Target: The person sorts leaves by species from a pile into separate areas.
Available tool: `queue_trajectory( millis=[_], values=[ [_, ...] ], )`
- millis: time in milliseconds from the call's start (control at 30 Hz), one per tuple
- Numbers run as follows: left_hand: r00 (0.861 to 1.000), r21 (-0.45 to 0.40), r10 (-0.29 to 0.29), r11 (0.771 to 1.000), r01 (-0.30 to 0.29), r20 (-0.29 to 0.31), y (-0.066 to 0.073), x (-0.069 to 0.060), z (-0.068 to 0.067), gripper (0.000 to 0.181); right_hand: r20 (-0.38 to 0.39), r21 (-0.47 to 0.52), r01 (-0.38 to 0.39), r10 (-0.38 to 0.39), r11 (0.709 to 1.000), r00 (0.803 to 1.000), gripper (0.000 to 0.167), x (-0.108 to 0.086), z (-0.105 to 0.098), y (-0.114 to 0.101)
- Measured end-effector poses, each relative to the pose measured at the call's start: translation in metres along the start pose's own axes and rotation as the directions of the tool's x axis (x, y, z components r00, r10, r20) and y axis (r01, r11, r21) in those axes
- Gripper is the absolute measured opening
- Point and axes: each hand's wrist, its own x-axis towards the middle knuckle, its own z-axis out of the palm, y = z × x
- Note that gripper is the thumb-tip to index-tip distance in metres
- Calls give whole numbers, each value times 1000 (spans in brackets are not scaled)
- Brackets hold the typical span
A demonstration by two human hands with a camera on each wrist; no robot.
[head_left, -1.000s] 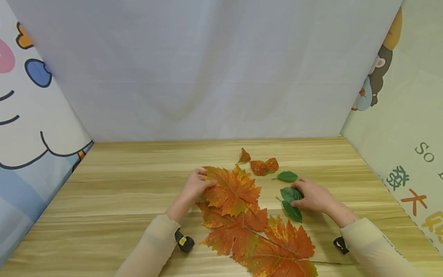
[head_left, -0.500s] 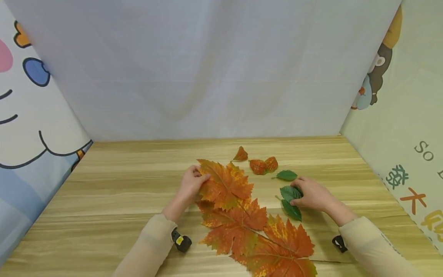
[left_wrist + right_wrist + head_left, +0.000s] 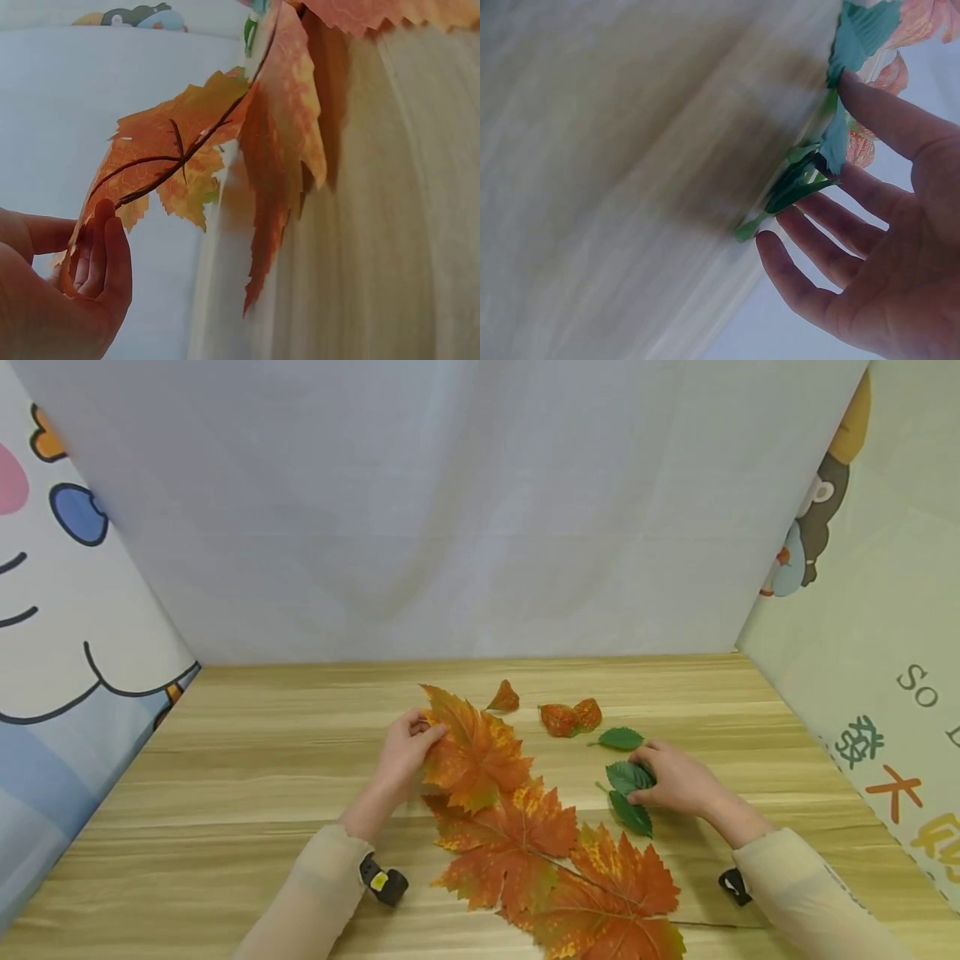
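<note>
An orange spray of maple-like leaves (image 3: pixel 517 843) on a thin brown stem lies diagonally across the wooden table. My left hand (image 3: pixel 403 752) pinches the edge of its uppermost leaf (image 3: pixel 480 756) between thumb and fingers. In the left wrist view that leaf (image 3: pixel 180 112) is raised, its underside and stem (image 3: pixel 161 178) showing. Two small green leaves (image 3: pixel 628 777) lie beneath my right hand (image 3: pixel 678 783). The right wrist view has that hand's fingers (image 3: pixel 802 277) fairly straight, its thumb and fingertips touching the green leaves (image 3: pixel 840 139).
Another green leaf (image 3: pixel 621 739) lies just beyond my right hand. Farther back are two small reddish leaves (image 3: pixel 558 720) side by side and a single curled one (image 3: pixel 504 697). A pale curtain (image 3: pixel 465 527) closes off the table's rear, with cartoon-printed sheets (image 3: pixel 862 635) at the sides.
My left hand has drawn the top orange leaf leftward and away from me. The single small reddish leaf has shifted left. My right hand has stayed about where it was.
</note>
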Motion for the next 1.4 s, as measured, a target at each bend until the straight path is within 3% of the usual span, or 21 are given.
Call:
queue_trajectory(
  millis=[233,467,1000,1267,1400],
  values=[
    [998,-6,56,998,-56,15,5,-2,-9,13,2,-6,-7,7,1000,1000,52,0,-1,0],
    [996,5,84,996,-84,-4,9,-2,-23,13,-6,-13,-3,3,1000,1000,52,0,-1,0],
    [997,-7,74,997,-74,3,15,3,-72,22,-7,1,-5,5,1000,1000,53,0,0,0],
    [998,43,65,997,-66,19,16,10,-97,41,-14,-8,-11,11,1000,1000,52,-1,0,-1],
    [997,35,79,996,-79,12,17,12,-106,41,-15,-7,-13,13,1000,1000,52,-1,-1,-1]
  ],
)
